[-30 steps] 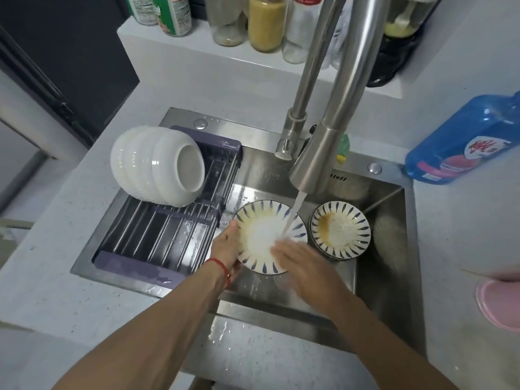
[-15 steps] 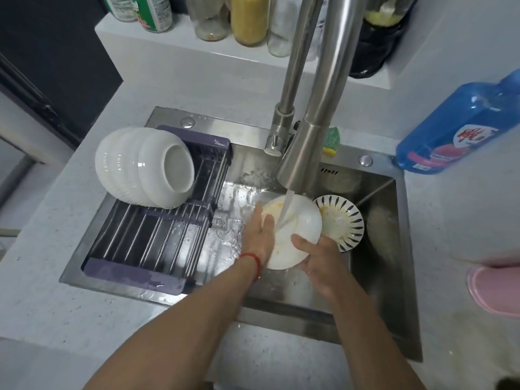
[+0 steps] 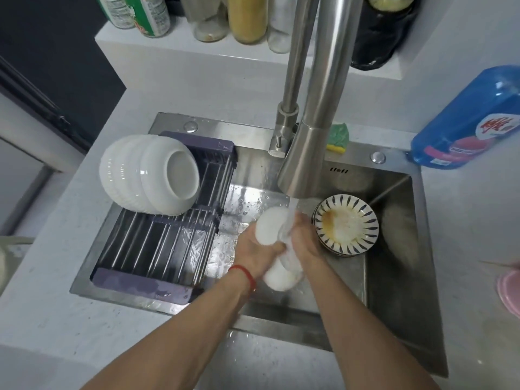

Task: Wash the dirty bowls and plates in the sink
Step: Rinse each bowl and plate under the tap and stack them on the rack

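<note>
Under the running faucet (image 3: 305, 161) I hold a small plate (image 3: 269, 229) on edge, its white underside facing left. My left hand (image 3: 254, 249) grips it from the left, and my right hand (image 3: 305, 243) grips it from the right with water streaming over both. The plate is blurred by motion. A stack of dirty plates with blue stripes (image 3: 346, 224) and a brown smear sits in the steel sink (image 3: 394, 263) just to the right of my hands.
A purple drying rack (image 3: 157, 249) spans the sink's left side and holds white bowls (image 3: 152, 178) lying on their sides. A blue detergent bottle (image 3: 467, 122) lies on the counter at right. A green sponge (image 3: 339, 136) sits behind the faucet. Bottles line the back ledge.
The plate has gone from face-up, to tilted with its underside showing, to held on edge in the stream. Both hands have closed in around it and the view has moved closer.
</note>
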Demonstrator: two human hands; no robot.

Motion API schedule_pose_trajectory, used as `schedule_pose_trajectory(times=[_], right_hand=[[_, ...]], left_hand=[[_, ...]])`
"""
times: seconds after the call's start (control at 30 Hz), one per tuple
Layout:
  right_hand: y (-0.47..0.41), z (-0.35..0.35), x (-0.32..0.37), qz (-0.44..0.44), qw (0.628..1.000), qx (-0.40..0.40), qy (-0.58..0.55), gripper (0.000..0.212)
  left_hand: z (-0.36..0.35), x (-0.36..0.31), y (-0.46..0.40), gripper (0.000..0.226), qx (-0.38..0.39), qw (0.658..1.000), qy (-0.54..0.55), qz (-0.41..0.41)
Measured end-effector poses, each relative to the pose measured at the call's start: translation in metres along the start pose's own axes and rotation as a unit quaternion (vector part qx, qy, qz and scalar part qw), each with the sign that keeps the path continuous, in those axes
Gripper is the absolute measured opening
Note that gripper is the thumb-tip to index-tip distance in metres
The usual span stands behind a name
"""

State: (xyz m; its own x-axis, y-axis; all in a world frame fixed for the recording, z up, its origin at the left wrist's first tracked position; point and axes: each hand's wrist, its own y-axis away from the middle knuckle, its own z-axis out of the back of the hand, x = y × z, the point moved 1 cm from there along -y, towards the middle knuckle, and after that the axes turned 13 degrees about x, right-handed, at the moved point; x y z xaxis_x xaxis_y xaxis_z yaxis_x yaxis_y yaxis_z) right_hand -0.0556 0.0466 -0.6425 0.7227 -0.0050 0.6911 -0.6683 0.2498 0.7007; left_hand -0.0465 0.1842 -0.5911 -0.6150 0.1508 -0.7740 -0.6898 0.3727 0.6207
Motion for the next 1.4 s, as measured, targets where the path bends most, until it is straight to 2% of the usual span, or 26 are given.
schedule_pose_trajectory(times=[0.07,0.13,0.23,0.27,0.33,0.4,0.5,0.6,0.67,0.73,0.8,0.87,0.93,0.97,1.0,1.03,1.07,1.13,1.23,1.3,1.37,1.4], right_hand=[[0.013,-0.017,0.034,0.021,0.997,0.043,0.06,0.062],[0.025,-0.028,0.056,0.06,0.988,0.051,0.136,0.058],[0.022,-0.019,0.055,0.067,0.994,0.007,0.084,0.045],[0.023,-0.019,0.055,0.064,0.994,0.012,0.093,0.044],[0.026,-0.024,0.052,0.085,0.988,0.038,0.122,0.057],[0.026,-0.024,0.048,0.113,0.988,0.047,0.09,0.06],[0.025,-0.005,0.022,0.029,0.999,0.02,0.041,0.058],[0.05,-0.006,0.0,-0.006,0.987,-0.019,-0.158,0.073],[0.064,-0.008,-0.002,0.004,0.946,-0.034,-0.321,0.053],[0.067,-0.006,-0.002,0.006,0.889,-0.019,-0.457,0.035],[0.073,-0.005,0.001,0.015,0.854,0.011,-0.519,0.035],[0.077,-0.01,0.002,0.028,0.854,0.013,-0.519,0.035],[0.075,-0.016,0.002,0.042,0.897,-0.012,-0.44,0.032],[0.075,-0.017,0.004,0.056,0.93,-0.025,-0.363,0.03],[0.072,-0.018,0.005,0.074,0.964,-0.039,-0.252,0.029],[0.072,-0.017,0.008,0.1,0.985,-0.04,-0.131,0.029],[0.072,-0.018,0.009,0.125,0.991,-0.035,-0.009,0.027],[0.078,-0.015,0.007,0.173,0.969,0.006,0.175,0.03],[0.088,-0.002,-0.007,0.245,0.899,0.075,0.355,0.028],[0.091,0.013,-0.01,0.267,0.849,0.119,0.44,0.03],[0.081,0.025,-0.008,0.234,0.825,0.144,0.493,0.049],[0.07,0.029,-0.003,0.19,0.814,0.139,0.531,0.058]], left_hand=[[-0.008,0.001,0.002,0.041,-0.002,0.996,-0.079,-0.048],[-0.013,-0.002,0.001,0.018,-0.03,0.985,-0.153,-0.071],[-0.019,-0.001,-0.004,0.023,-0.029,0.976,-0.196,-0.089],[-0.021,-0.001,-0.004,0.024,-0.038,0.977,-0.192,-0.09],[-0.022,0.001,-0.004,0.02,-0.068,0.981,-0.16,-0.091],[-0.021,0.002,-0.004,0.027,-0.085,0.988,-0.103,-0.083],[-0.019,-0.007,-0.01,0.042,-0.12,0.99,0.053,-0.041],[-0.01,-0.018,-0.025,0.047,-0.145,0.974,0.172,0.011],[-0.002,-0.017,-0.031,0.052,-0.102,0.967,0.223,0.07],[0.007,-0.01,-0.03,0.062,-0.042,0.964,0.237,0.112],[0.012,-0.002,-0.031,0.063,-0.035,0.969,0.212,0.122],[0.01,-0.003,-0.029,0.063,-0.061,0.986,0.087,0.131],[0.0,-0.005,-0.029,0.074,-0.049,0.985,-0.104,0.125],[-0.008,-0.008,-0.028,0.081,-0.014,0.982,-0.147,0.115],[-0.013,-0.009,-0.028,0.089,0.024,0.982,-0.15,0.108],[-0.019,-0.016,-0.024,0.09,0.05,0.987,-0.106,0.111],[-0.021,-0.024,-0.019,0.086,0.073,0.99,-0.032,0.12],[-0.013,-0.036,-0.019,0.075,0.089,0.982,0.099,0.132],[0.01,-0.037,-0.02,0.049,0.03,0.986,0.105,0.125],[0.019,-0.027,-0.02,0.04,-0.012,0.984,0.124,0.131],[0.021,-0.012,-0.016,0.04,-0.023,0.98,0.152,0.128],[0.019,-0.005,-0.015,0.042,-0.017,0.978,0.171,0.118]])
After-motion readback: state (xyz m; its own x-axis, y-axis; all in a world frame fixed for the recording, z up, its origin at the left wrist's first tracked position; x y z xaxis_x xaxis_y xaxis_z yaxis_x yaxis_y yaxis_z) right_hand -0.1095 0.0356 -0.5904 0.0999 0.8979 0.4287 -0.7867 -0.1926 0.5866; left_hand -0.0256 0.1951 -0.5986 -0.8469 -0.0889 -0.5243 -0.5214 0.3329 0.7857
